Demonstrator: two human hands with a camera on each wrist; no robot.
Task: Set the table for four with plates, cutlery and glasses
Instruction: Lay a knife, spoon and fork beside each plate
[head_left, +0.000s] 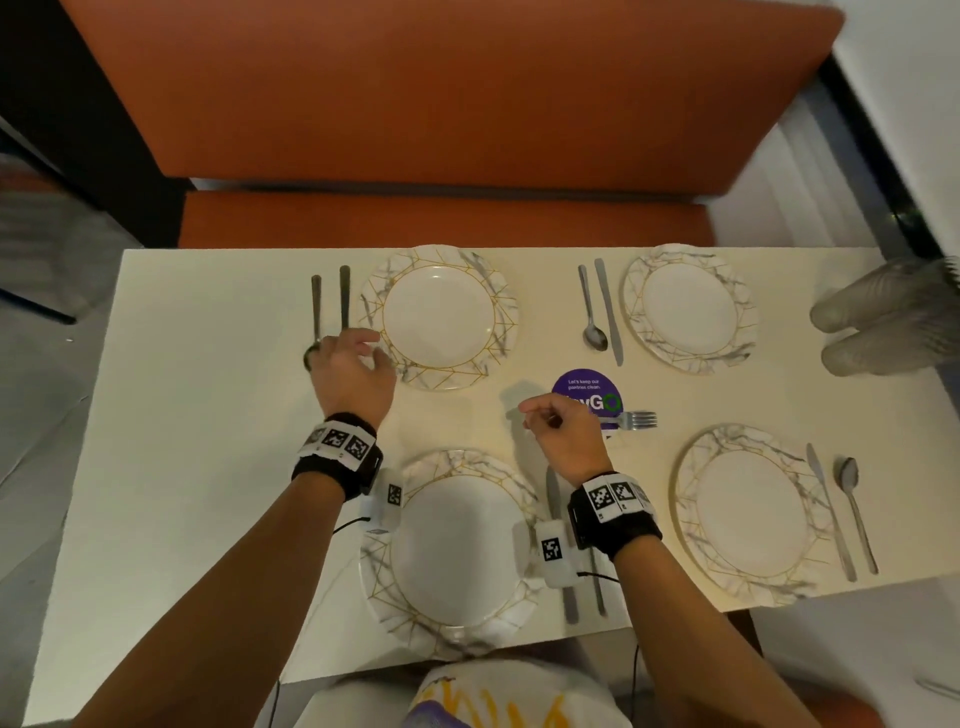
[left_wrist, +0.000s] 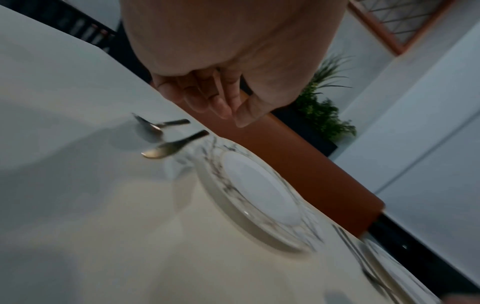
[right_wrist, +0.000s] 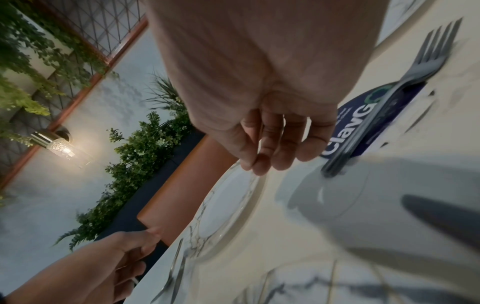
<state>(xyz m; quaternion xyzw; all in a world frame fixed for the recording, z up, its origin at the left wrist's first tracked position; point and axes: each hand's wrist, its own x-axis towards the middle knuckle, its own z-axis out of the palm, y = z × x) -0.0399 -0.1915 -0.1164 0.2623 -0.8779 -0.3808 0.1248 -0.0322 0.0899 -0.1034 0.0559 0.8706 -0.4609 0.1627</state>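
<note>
Four marble-patterned plates sit on the white table (head_left: 208, 415): far left (head_left: 439, 317), far right (head_left: 688, 306), near left (head_left: 457, 545) and near right (head_left: 748, 514). My left hand (head_left: 371, 348) hovers with loosely curled fingers over the near ends of a spoon (head_left: 316, 312) and a second utensil (head_left: 344, 296), left of the far left plate (left_wrist: 259, 191). It holds nothing. My right hand (head_left: 540, 415) hangs relaxed and empty (right_wrist: 270, 158) just left of a stack of forks (head_left: 631, 420) lying on a purple sticker (head_left: 587, 384).
A spoon (head_left: 592, 317) and knife (head_left: 609, 312) lie left of the far right plate; a knife (head_left: 831, 509) and spoon (head_left: 854, 512) lie right of the near right plate. Clear glasses (head_left: 883, 322) lie stacked at the right edge. An orange bench (head_left: 441, 104) stands behind the table.
</note>
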